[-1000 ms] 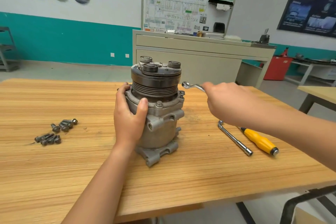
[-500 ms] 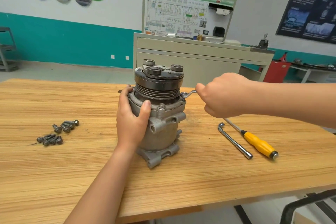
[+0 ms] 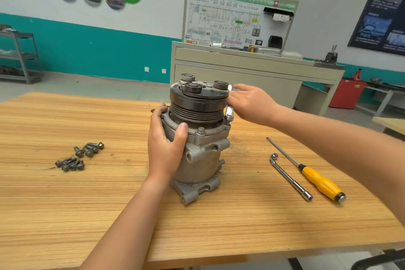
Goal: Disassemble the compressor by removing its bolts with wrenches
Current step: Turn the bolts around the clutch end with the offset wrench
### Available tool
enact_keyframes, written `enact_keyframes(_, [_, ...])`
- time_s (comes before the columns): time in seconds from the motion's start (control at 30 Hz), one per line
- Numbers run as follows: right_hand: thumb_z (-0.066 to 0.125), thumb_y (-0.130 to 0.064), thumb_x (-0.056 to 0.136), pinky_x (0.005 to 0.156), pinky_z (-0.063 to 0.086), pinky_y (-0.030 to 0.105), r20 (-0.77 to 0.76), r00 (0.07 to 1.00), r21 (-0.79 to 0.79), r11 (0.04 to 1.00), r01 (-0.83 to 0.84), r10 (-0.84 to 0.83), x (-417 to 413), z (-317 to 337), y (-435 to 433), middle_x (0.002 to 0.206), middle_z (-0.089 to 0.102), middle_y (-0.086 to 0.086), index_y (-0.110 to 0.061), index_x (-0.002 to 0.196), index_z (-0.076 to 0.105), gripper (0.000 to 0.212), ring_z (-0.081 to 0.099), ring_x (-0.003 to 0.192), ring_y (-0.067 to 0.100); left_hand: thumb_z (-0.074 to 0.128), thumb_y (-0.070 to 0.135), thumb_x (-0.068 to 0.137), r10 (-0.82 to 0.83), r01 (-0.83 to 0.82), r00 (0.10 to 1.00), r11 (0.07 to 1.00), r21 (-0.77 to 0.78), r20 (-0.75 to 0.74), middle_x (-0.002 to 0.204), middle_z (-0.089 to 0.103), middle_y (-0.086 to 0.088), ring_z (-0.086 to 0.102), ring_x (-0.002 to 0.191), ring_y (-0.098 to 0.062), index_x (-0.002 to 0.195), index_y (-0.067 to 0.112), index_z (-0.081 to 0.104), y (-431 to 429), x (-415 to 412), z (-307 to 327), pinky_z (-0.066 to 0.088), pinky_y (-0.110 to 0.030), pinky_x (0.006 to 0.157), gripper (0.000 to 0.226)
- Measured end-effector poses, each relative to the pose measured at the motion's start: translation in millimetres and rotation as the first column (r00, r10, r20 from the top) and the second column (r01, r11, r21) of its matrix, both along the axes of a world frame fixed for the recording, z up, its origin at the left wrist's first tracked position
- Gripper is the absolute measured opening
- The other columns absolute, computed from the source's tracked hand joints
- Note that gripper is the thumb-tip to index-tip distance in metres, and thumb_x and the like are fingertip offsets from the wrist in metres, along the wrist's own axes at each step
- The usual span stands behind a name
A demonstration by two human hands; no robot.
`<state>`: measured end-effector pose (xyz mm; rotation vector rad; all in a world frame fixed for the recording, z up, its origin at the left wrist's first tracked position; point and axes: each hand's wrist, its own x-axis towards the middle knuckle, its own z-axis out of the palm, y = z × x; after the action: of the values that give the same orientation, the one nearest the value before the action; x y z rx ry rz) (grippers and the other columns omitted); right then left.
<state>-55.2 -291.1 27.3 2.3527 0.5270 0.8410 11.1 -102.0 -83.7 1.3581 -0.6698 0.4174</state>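
Nearer than the grip and off to its right, an L-shaped socket wrench [image 3: 289, 177] and a yellow-handled screwdriver [image 3: 317, 180] lie on the table [image 3: 109, 215]. A cluster of loose bolts [image 3: 79, 155] lies to the grip's left. The left hand [image 3: 166, 147] clasps the compressor [image 3: 201, 160], which stands upright on the table. Its thumb lies across the flange, just left of a seated flange bolt [image 3: 200, 131].

Beyond the grip, at the flange's far right, the wrench [image 3: 229, 114] stands nearly upright with its ring on another bolt, and the right hand [image 3: 252, 103] is against its shaft. The fingers look extended, but I cannot tell whether they pinch the shaft or merely lean on it.

To do this step well, I would:
- seat the ring fully and squarely on the bolt head;
- swing the handle where it clears the pulley;
- brace firmly with the left hand so the body neither twists nor tips.
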Motion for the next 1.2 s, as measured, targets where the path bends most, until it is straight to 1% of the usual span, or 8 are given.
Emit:
enact_keyframes(0.07, [0.064,0.017,0.07,0.067,0.056,0.046,0.051,0.999,0.232,0.973,0.001,-0.014,-6,-8,0,0.079,0.07,0.018,0.007,0.094,0.067,0.026,0.067,0.065,0.03,0.044,0.052,0.07,-0.004,0.004,1.0,1.0,-0.006,-0.01,0.112,0.042,0.03,0.039,0.101,0.027,0.125,0.024,0.039,0,0,0,0.029,0.005,0.08,0.061])
enact_keyframes(0.13, [0.053,0.003,0.087,0.062,0.053,0.043,0.113,0.985,0.555,0.831,0.046,-0.13,-17,-9,-1,0.079,0.068,0.02,0.004,0.119,0.056,0.032,0.065,0.067,0.034,0.044,0.052,0.071,-0.004,0.004,1.0,1.0,-0.001,-0.005,0.113,0.042,0.03,0.039,0.101,0.027,0.125,0.024,0.039,0,1,-1,0.029,0.005,0.08,0.061])
enact_keyframes(0.23, [0.041,-0.006,0.095,0.045,0.037,0.032,0.02,0.978,0.714,0.688,0.133,-0.209,-43,-9,2,0.057,0.053,0.007,-0.009,0.141,0.029,0.048,0.049,0.047,0.025,0.044,0.052,0.07,-0.007,0.007,1.0,1.0,0.005,0.002,0.112,0.042,0.03,0.04,0.1,0.026,0.123,0.025,0.039,0,1,0,0.029,0.005,0.079,0.059])
enact_keyframes(0.5, [0.032,-0.018,0.095,0.052,0.04,0.03,-0.42,0.797,0.465,0.65,0.6,-0.435,-80,-7,32,0.072,0.052,-0.001,-0.016,0.115,0.045,0.024,0.051,0.064,0.016,0.043,0.053,0.069,-0.015,0.015,1.0,1.0,0.006,-0.012,0.11,0.046,0.025,0.044,0.097,0.02,0.122,0.026,0.039,0,1,0,0.034,0.0,0.079,0.06])
enact_keyframes(0.67, [0.03,-0.02,0.095,0.051,0.04,0.029,-0.426,0.743,0.253,0.72,0.646,-0.517,-65,-6,43,0.069,0.047,-0.003,-0.015,0.107,0.046,0.02,0.048,0.063,0.015,0.044,0.054,0.07,-0.028,0.028,1.0,0.999,0.02,-0.003,0.109,0.044,0.03,0.043,0.098,0.024,0.121,0.029,0.038,3,1,1,0.032,0.004,0.077,0.057])
enact_keyframes(0.77, [0.031,-0.013,0.093,0.042,0.025,0.027,-0.352,0.709,0.078,0.736,0.672,-0.611,-62,-2,49,0.059,0.036,-0.004,-0.015,0.093,0.037,0.006,0.037,0.05,0.013,0.044,0.054,0.069,-0.033,0.033,0.999,0.999,0.019,-0.014,0.11,0.045,0.029,0.044,0.098,0.022,0.121,0.03,0.038,2,1,1,0.033,0.003,0.078,0.058])
enact_keyframes(1.03, [0.03,-0.017,0.095,0.041,0.022,0.025,-0.273,0.759,-0.418,0.783,0.461,-0.592,-42,31,19,0.053,0.037,-0.002,-0.012,0.097,0.037,0.009,0.033,0.043,0.015,0.043,0.055,0.068,-0.035,0.035,0.999,0.999,0.01,-0.024,0.112,0.045,0.027,0.044,0.101,0.018,0.123,0.029,0.038,1,0,0,0.035,-0.001,0.082,0.061])
enact_keyframes(1.2, [0.034,-0.016,0.098,0.074,0.049,0.036,-0.307,0.863,-0.284,0.904,0.319,-0.401,-14,25,8,0.09,0.064,0.007,-0.005,0.116,0.05,0.026,0.06,0.076,0.028,0.044,0.055,0.069,-0.04,0.041,0.999,0.999,0.024,-0.016,0.111,0.044,0.03,0.042,0.101,0.023,0.122,0.031,0.037,3,0,1,0.032,0.003,0.08,0.059])
